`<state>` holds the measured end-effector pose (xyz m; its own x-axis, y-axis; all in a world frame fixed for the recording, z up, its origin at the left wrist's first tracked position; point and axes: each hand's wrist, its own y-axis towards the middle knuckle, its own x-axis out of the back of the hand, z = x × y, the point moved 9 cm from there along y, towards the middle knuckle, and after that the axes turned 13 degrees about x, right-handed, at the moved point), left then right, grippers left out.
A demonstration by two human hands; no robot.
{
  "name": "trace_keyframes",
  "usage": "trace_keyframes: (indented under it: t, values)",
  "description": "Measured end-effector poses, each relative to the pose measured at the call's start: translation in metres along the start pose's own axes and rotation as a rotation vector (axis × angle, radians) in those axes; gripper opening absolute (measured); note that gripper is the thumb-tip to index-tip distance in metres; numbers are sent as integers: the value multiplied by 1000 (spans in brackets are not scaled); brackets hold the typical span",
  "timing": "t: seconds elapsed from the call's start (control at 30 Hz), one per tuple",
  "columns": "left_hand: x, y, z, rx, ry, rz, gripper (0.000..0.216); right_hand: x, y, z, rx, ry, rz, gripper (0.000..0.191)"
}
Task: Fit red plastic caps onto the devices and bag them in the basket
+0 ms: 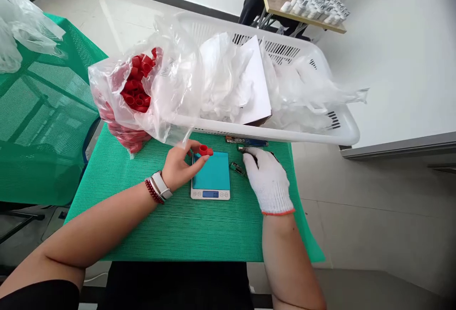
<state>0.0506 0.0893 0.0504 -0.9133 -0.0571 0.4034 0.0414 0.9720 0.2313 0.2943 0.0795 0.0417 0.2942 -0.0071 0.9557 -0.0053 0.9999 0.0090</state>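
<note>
My bare left hand (180,165) pinches a small red cap (204,150) just over the far left corner of a small digital scale (211,175) with a teal top plate. My right hand (266,178), in a white knit glove, rests on the green mesh table cover right of the scale, fingers curled around a small dark object that I cannot make out. A small metallic piece (236,168) lies between the scale and the glove. A clear plastic bag of several red caps (137,87) sits at the far left of the table.
A large white plastic basket (342,129) with clear bags and white paper (254,82) spans the table's far side. A green mesh chair (42,110) stands left. A person sits at a far desk (302,13) with several small bottles.
</note>
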Motion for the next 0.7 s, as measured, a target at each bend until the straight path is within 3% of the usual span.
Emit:
trace_keyframes:
  t: [0.2,0.4,0.57,0.7]
  values:
    - [0,8,22,193,-99,1,16,-3,2,3,45,3,-4,36]
    - [1,11,42,317,-157,-17,25,4,4,-9,-15,20,-74,38]
    - [8,13,45,308,-158,-77,27,17,3,-11,93,97,-349,38]
    - [15,10,33,262,-165,-120,27,28,-6,16,318,215,-474,31]
